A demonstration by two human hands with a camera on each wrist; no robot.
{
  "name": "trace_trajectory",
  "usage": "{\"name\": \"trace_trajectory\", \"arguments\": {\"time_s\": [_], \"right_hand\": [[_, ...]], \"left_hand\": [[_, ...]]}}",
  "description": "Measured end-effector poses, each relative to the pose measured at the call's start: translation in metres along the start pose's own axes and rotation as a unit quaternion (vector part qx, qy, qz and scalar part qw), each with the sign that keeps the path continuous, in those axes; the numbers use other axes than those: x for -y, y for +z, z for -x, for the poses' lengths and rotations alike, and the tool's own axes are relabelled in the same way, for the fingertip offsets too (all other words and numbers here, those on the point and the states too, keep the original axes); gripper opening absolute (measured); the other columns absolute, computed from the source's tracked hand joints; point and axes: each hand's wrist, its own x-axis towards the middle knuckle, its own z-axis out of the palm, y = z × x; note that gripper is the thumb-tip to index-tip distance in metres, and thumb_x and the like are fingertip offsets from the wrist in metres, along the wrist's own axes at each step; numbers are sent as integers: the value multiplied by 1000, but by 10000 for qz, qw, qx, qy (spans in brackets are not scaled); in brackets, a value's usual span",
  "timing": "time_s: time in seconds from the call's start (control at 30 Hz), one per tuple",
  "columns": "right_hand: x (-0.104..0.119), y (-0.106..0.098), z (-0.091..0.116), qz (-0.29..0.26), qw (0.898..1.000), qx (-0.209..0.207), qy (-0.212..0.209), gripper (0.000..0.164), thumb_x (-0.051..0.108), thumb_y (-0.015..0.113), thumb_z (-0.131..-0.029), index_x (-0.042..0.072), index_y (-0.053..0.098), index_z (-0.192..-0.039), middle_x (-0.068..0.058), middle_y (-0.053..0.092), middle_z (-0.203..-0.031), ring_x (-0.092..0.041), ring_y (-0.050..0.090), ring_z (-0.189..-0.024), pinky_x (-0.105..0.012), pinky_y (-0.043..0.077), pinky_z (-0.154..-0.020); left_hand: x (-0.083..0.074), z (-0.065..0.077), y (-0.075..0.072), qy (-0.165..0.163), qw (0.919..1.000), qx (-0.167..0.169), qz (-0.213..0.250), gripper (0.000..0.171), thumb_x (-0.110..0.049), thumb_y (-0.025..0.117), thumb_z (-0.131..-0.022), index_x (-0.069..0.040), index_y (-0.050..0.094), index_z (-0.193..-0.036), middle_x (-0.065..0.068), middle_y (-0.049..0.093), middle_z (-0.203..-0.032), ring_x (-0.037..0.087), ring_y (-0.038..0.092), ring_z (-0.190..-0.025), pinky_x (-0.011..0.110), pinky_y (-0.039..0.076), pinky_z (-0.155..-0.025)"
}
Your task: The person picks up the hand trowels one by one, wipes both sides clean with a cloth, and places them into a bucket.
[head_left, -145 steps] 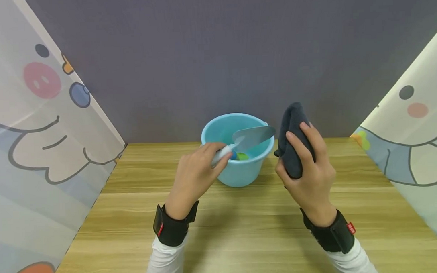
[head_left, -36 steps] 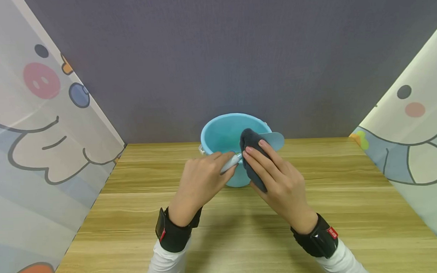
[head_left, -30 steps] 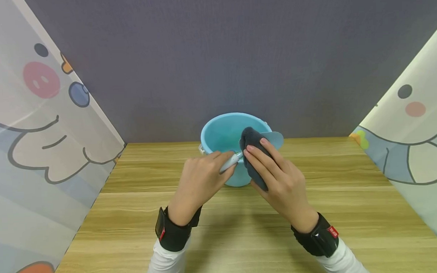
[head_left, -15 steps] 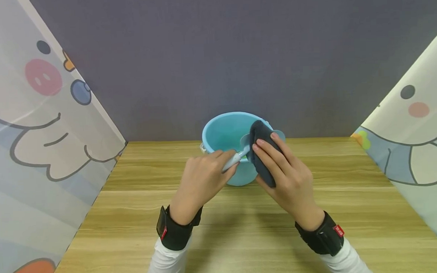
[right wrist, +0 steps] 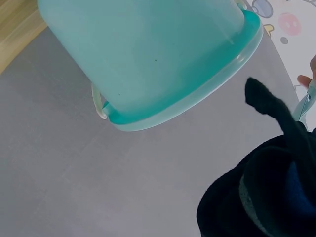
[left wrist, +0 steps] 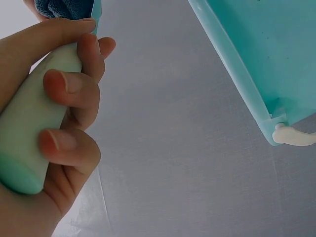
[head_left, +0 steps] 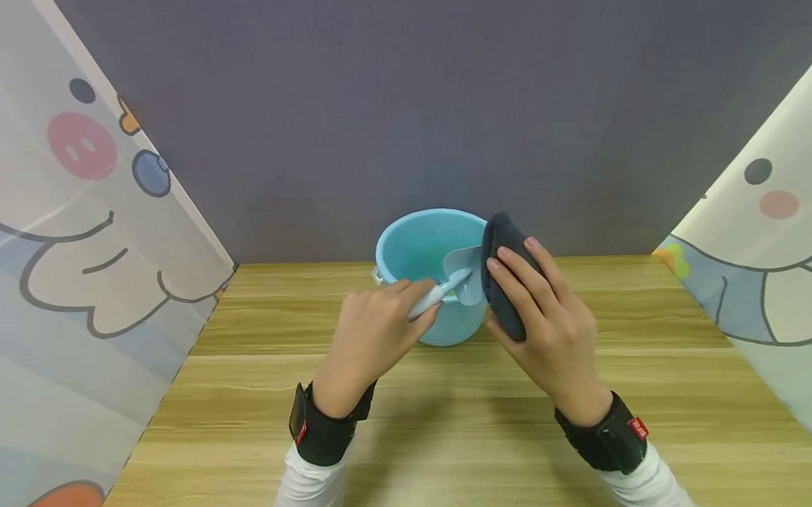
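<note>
My left hand (head_left: 375, 333) grips the pale handle of a toy shovel (head_left: 462, 270), whose light blue blade points right over the bucket's rim. In the left wrist view several fingers curl round the shovel handle (left wrist: 44, 94). My right hand (head_left: 550, 330) holds a folded dark blue-grey cloth (head_left: 504, 280) against the blade's outer end, which the cloth hides. Beneath both stands a light blue bucket (head_left: 449, 328) upright on the table. From the right wrist, the bunched cloth (right wrist: 266, 192) shows a loose strip sticking out, with the shovel (right wrist: 307, 102) just beyond it.
The wood-grain table (head_left: 439, 446) ends at a grey wall (head_left: 401, 119) close behind the bucket. Cartoon-printed curtains (head_left: 50, 243) slope down on either side. A white bucket handle end (left wrist: 294, 136) sits at the rim. Little of the bucket's contents shows.
The cloth, held apart on the right at first, came onto the shovel's blade. Over the last second my right hand has slid it rightward, uncovering the blade's inner part. My left hand stays nearly still.
</note>
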Motion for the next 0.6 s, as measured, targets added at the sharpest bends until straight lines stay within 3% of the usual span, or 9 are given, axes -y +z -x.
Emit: {"name": "trace_trajectory", "arguments": {"time_s": [0.1,0.23,0.37,0.6], "right_hand": [[-2,-1,1,27,9999,-13,101,46,25,73,-89,12,67,-133,-10,66,-137,-32,55,-138,-23,37,-118],[-5,-1,2,77,9994,-115,307,40,29,67,-95,13,67,-131,-10,62,-140,-35,54,-138,-38,49,-111],[-7,-3,1,106,9986,-164,502,43,20,69,-88,14,67,-131,-10,61,-140,-40,58,-132,-57,55,-96],[-10,-5,-1,102,9975,-118,684,53,11,69,-80,13,65,-132,-13,60,-141,-42,60,-118,-60,54,-85]], "left_hand": [[0,0,-1,-42,10000,43,46,16,-24,79,-88,-16,77,-101,-8,60,-64,4,40,-47,20,25,-42],[0,0,-2,-138,9997,130,155,14,-24,79,-89,-16,76,-100,-9,64,-68,3,42,-49,19,26,-43],[0,0,-2,-204,9993,178,238,15,-24,79,-89,-16,76,-102,-8,71,-76,3,48,-51,19,29,-43],[2,0,-1,-223,9993,190,232,16,-24,79,-89,-15,76,-102,-7,70,-75,4,46,-50,19,27,-42]]}}
